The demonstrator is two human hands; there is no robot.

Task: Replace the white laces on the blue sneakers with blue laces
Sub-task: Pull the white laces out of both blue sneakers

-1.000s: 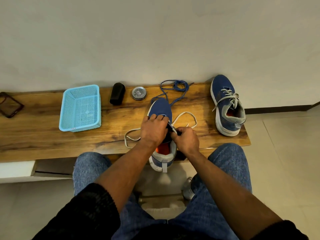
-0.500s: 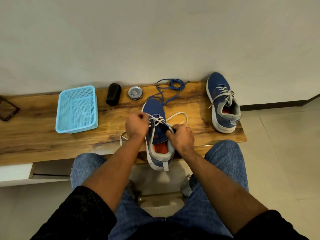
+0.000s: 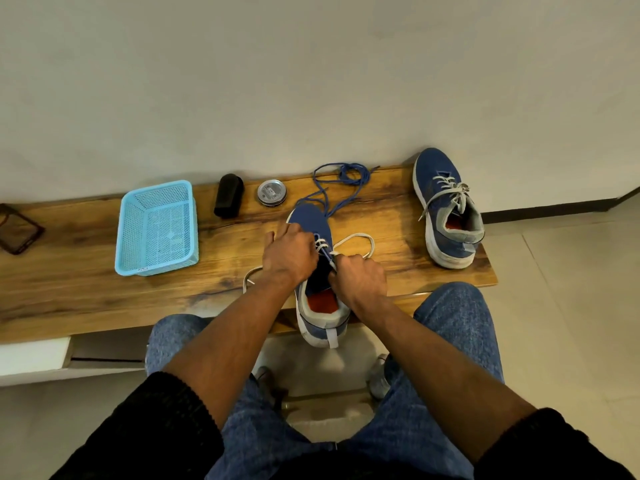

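Head view: at frame centre the near sneaker (image 3: 313, 237) lies on the bench (image 3: 86, 289). The left hand (image 3: 289, 256) and right hand (image 3: 360, 277) each pinch its white lace (image 3: 356, 242). The lace looks soft and limp, best pulled close to the eyelets. Blue laces (image 3: 348, 174) lie above.

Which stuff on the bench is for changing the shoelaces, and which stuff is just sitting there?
For the job:
near sneaker
white lace
blue laces
far sneaker
left hand
right hand

Just lying about:
blue basket
black object
round tin
dark item at the bench's left end
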